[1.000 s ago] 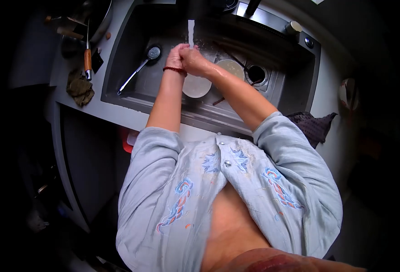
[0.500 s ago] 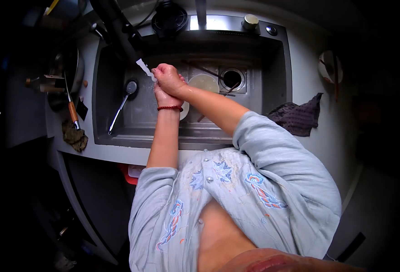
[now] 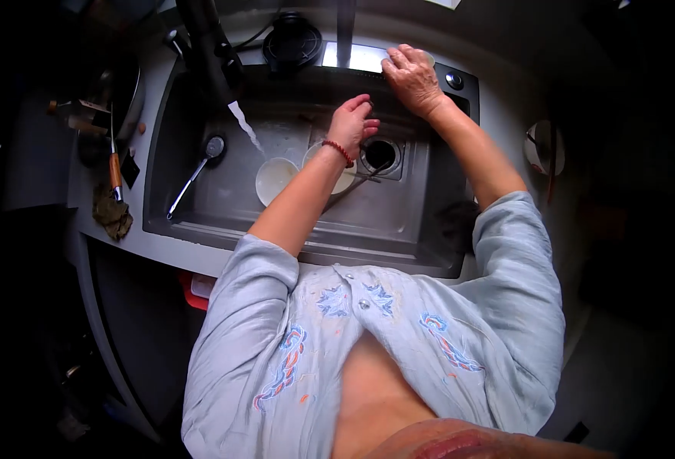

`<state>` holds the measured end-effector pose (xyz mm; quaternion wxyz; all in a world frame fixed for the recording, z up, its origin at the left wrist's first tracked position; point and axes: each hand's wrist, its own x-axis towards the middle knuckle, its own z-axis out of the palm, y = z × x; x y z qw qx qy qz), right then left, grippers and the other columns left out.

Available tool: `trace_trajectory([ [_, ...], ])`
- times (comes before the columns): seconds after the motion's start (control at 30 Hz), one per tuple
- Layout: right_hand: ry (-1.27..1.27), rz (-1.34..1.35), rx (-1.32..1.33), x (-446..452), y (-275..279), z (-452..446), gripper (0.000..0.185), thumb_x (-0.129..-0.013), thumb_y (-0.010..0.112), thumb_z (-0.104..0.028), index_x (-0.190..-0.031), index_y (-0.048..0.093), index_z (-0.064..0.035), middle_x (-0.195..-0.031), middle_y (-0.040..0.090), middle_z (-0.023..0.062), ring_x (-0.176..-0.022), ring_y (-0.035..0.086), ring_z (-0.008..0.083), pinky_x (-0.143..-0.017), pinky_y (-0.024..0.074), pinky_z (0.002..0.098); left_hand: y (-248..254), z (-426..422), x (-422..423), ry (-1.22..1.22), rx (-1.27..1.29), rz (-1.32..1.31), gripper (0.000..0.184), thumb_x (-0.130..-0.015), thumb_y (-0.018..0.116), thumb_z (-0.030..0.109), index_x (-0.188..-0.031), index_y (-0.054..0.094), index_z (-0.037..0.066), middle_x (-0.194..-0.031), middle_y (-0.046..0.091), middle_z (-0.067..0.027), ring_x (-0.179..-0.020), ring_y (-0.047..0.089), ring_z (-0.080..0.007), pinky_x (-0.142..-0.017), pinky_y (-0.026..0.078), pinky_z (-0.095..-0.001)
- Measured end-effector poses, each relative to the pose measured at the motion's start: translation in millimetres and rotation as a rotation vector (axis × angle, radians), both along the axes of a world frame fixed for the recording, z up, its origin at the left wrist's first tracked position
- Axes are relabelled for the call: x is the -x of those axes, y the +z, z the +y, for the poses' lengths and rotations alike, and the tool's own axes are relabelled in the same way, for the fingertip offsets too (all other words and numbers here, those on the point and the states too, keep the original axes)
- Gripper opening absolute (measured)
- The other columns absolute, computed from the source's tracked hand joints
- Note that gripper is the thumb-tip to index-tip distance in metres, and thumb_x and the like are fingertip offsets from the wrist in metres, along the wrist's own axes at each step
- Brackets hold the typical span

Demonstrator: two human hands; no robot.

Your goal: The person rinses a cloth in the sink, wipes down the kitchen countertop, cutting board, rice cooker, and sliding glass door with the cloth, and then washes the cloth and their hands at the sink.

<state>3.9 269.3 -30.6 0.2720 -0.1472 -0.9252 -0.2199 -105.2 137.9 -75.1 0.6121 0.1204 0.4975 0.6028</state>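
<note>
My right hand point(image 3: 414, 76) is at the back right rim of the sink, fingers bent over a round silver knob point(image 3: 430, 57), which it mostly hides. My left hand point(image 3: 350, 126), with a dark red bead bracelet at the wrist, hovers over the sink, palm turned right. Its fingers are slightly curled and apart, with nothing visible in them. Below it a pale bowl point(image 3: 345, 182) is partly covered by my forearm. Left of that, water point(image 3: 244, 126) runs from the black faucet point(image 3: 209, 53) toward a white bowl point(image 3: 275, 180).
A long-handled ladle-like utensil point(image 3: 192, 183) lies in the sink's left part. Dark sticks point(image 3: 353, 190) lie near the drain point(image 3: 382, 155). A wooden-handled tool point(image 3: 115, 172) and a crumpled cloth point(image 3: 112, 214) are on the left counter. A bowl point(image 3: 544, 147) stands on the right.
My hands were clasped together beside the running water and have come apart. The right one has moved to the knob at the back; the left has shifted right over the sink.
</note>
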Motion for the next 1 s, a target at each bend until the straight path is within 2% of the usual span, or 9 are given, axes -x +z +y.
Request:
trace_trajectory([
  [0.07, -0.086, -0.143, -0.039, -14, 5, 29, 0.014, -0.072, 0.056, -0.017, -0.083, 0.059, -0.0085, -0.091, 0.057, 0.0053, -0.099, 0.051, 0.0222, -0.081, 0.0384, 0.0332, -2, 17, -13, -0.016, -0.043, -0.071, 0.042, -0.089, 0.053, 0.016, -0.127, 0.04, 0.006, -0.112, 0.048, -0.0106, -0.083, 0.059, -0.0232, -0.065, 0.054, -0.0275],
  [0.17, -0.112, -0.305, 0.067, -24, -1, 63, 0.01, -0.077, 0.055, -0.018, -0.08, 0.057, -0.0087, -0.086, 0.058, 0.0071, -0.09, 0.058, 0.0237, -0.075, 0.0445, 0.0353, 7, 34, -29, -0.028, -0.123, -0.147, 0.052, -0.09, 0.049, 0.015, -0.136, 0.027, 0.004, -0.125, 0.042, -0.0141, -0.086, 0.058, -0.0215, -0.068, 0.052, -0.0267],
  [0.23, -0.09, -0.299, 0.307, -24, -9, 74, 0.015, -0.083, 0.052, -0.022, -0.078, 0.055, -0.0088, -0.081, 0.059, 0.0098, -0.071, 0.063, 0.0278, -0.061, 0.0502, 0.0387, 8, 47, -33, -0.022, -0.169, -0.189, 0.052, -0.091, 0.046, 0.015, -0.138, 0.025, 0.003, -0.126, 0.042, -0.0133, -0.081, 0.059, -0.0189, -0.065, 0.051, -0.0256],
  [0.33, -0.129, -0.195, 0.243, -17, -26, 79, 0.02, -0.086, 0.05, -0.027, -0.078, 0.054, -0.0089, -0.076, 0.06, 0.0119, -0.058, 0.062, 0.0317, -0.051, 0.0509, 0.0415, 11, 63, -32, -0.05, -0.259, -0.143, 0.061, -0.087, 0.048, 0.003, -0.139, 0.017, 0.0, -0.13, 0.037, -0.0158, -0.096, 0.056, -0.021, -0.081, 0.049, -0.0289],
  [0.4, -0.215, -0.173, 0.252, -15, -30, 77, 0.021, -0.086, 0.049, -0.028, -0.08, 0.054, -0.0089, -0.075, 0.061, 0.011, -0.06, 0.063, 0.0312, -0.052, 0.0511, 0.0413, 9, 75, -32, -0.079, -0.372, -0.145, 0.065, -0.082, 0.048, -0.004, -0.14, 0.018, 0.001, -0.125, 0.042, -0.0112, -0.094, 0.054, -0.0172, -0.08, 0.048, -0.0269],
  [0.43, -0.296, -0.179, 0.258, -13, -33, 74, 0.024, -0.087, 0.047, -0.03, -0.081, 0.055, -0.0085, -0.078, 0.063, 0.0116, -0.06, 0.063, 0.0312, -0.052, 0.0514, 0.0414, 5, 81, -32, -0.106, -0.42, -0.114, 0.066, -0.075, 0.049, -0.01, -0.136, 0.028, 0.002, -0.121, 0.046, -0.0069, -0.092, 0.053, -0.0136, -0.078, 0.045, -0.0242],
  [0.53, -0.57, -0.256, 0.42, -1, -17, 54, 0.029, -0.089, 0.041, -0.032, -0.09, 0.057, -0.0079, -0.093, 0.063, 0.0149, -0.078, 0.064, 0.0334, -0.066, 0.052, 0.044, 5, 83, -39, -0.06, -0.456, -0.091, 0.065, -0.062, 0.044, -0.015, -0.124, 0.043, 0.003, -0.119, 0.048, -0.0041, -0.094, 0.05, -0.0112, -0.078, 0.04, -0.0227],
  [0.73, -0.888, -0.23, 0.684, 19, -4, 44, 0.034, -0.089, 0.039, -0.028, -0.103, 0.058, -0.0035, -0.107, 0.062, 0.0152, -0.097, 0.06, 0.0334, -0.081, 0.0481, 0.0431, 4, 75, -43, -0.019, -0.457, -0.12, 0.067, -0.061, 0.042, -0.015, -0.126, 0.042, 0.002, -0.121, 0.047, -0.0045, -0.102, 0.047, -0.0136, -0.078, 0.04, -0.0231],
  [1.0, -0.984, -0.119, 0.748, 23, -12, 47, 0.039, -0.09, 0.038, -0.034, -0.103, 0.059, -0.0045, -0.108, 0.061, 0.0173, -0.096, 0.06, 0.0348, -0.081, 0.0481, 0.0436, -7, 67, -50, -0.086, -0.474, -0.252, 0.073, -0.064, 0.044, -0.013, -0.134, 0.034, 0.003, -0.125, 0.045, -0.0063, -0.102, 0.047, -0.0149, -0.081, 0.043, -0.0268],
])
